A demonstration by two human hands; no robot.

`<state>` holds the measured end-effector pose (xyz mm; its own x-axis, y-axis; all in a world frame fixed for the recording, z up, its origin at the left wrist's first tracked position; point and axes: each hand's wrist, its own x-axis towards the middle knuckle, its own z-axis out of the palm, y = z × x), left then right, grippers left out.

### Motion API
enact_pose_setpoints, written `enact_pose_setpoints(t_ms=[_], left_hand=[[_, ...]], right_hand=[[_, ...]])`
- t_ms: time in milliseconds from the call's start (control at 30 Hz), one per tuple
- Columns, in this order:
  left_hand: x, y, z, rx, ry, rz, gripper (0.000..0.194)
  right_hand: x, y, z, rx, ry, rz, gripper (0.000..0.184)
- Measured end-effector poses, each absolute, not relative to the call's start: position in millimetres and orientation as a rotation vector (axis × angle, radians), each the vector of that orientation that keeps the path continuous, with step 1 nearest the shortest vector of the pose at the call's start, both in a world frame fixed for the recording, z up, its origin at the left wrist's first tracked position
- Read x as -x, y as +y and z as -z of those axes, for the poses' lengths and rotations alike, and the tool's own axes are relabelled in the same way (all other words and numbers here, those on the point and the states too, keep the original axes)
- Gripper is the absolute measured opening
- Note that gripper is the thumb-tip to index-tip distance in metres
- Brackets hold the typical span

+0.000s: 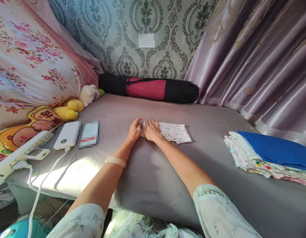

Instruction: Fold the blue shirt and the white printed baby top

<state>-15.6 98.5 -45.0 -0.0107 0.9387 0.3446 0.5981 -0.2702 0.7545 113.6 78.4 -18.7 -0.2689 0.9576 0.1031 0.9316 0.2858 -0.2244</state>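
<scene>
A small white garment with a fine scattered print [176, 131] lies folded in a narrow strip on the grey bed sheet [153, 185]. At its left end, my left hand [135, 130] grips the edge, its fingers drawn together and partly hidden from view. My right hand [152, 130] rests palm down on the garment right beside it, fingers stretched out and slightly apart. The garment's right end sticks out past my right hand, its lower edge uneven.
To the right sits a stack of folded clothes [257, 158] topped with blue fabric [277, 148]. On the left are a power strip [41, 140], a white power bank [67, 135] with a cable, and a blurred flat item [89, 134]. Plush toys [70, 109] and a black-red long bag [177, 90] line the back.
</scene>
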Motion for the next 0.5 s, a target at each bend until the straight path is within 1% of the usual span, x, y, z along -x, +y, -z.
enact_pose_setpoints(t_ms=[233, 500], left_hand=[[15, 98, 44, -1.84, 1.577, -1.197, 0.045], [17, 97, 45, -1.926, 1.558, -1.156, 0.045]], right_hand=[[-109, 78, 30, 1.748, -2.302, -0.097, 0.057], [-110, 79, 31, 1.687, -2.275, -0.129, 0.056]])
